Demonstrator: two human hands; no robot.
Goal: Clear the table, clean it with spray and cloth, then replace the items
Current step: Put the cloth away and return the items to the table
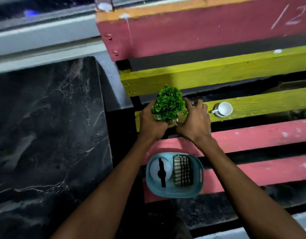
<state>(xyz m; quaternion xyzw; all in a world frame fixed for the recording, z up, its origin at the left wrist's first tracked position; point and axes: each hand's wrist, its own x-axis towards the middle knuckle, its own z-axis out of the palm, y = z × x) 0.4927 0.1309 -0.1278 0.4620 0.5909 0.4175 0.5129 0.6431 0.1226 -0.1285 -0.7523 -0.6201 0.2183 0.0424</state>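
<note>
Green plastic-looking plant sits clamped between both hands, over the near yellow slat of the slatted table. Left hand wraps the plant's left side, fingers curled under the foliage; right hand wraps the right side, fingers curled round what looks like a clear pot at the base. Pot mostly hidden by leaves & knuckles, so cannot confirm its shape or whether it touches the slat.

Plant stands roughly upright, long axis pointing up toward the camera, foliage above both hands. Both hands equally close, one per side; neither leads.

White cup rests on the same yellow slat, just right of the right hand, well clear of the grip, handle pointing back toward that hand. Blue basket lies nearer the body than both hands, between the forearms, on the pink slats. Inside it: spray bottle on the left, checked cloth on the right, neither touched.

Judgement: whether the plant is coming off or going back cannot be told from this view. Key relation for next move: cup is on the right-hand side, so the right hand is nearer to it once the plant is released. Risk: top-heavy plant tipping if one hand lets go first.
</note>
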